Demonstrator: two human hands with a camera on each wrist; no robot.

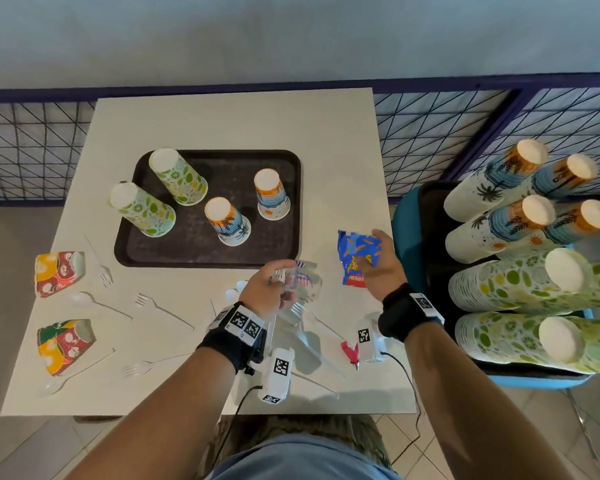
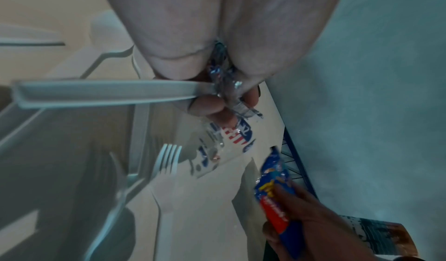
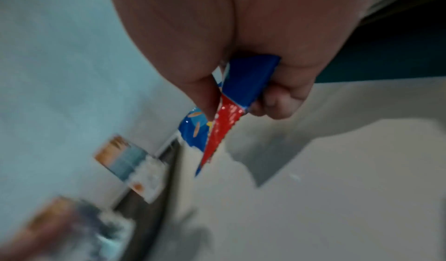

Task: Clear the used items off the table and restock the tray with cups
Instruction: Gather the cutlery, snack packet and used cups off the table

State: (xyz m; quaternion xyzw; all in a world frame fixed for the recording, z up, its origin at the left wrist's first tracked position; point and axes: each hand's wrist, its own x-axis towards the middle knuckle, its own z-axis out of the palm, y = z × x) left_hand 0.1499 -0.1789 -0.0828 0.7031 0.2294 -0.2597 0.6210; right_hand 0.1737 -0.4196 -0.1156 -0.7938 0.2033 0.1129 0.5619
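Observation:
My left hand (image 1: 272, 284) (image 2: 212, 93) grips a clear plastic wrapper (image 1: 303, 278) (image 2: 226, 137) with blue and red print, together with a white plastic fork (image 2: 96, 93), just below the dark tray (image 1: 284, 161). My right hand (image 1: 378, 265) (image 3: 241, 86) holds a blue and red snack packet (image 1: 355, 256) (image 3: 246, 82) (image 2: 275, 194) above the table's right edge. Several patterned paper cups (image 1: 229, 221) stand upside down on the tray.
Two crushed red and yellow cups (image 1: 59, 271) lie at the table's left, with white plastic forks and spoons (image 1: 163, 310) scattered along the front. A red scrap (image 1: 350, 351) lies near my right wrist. Stacks of fresh cups (image 1: 520, 285) lie in a container at the right.

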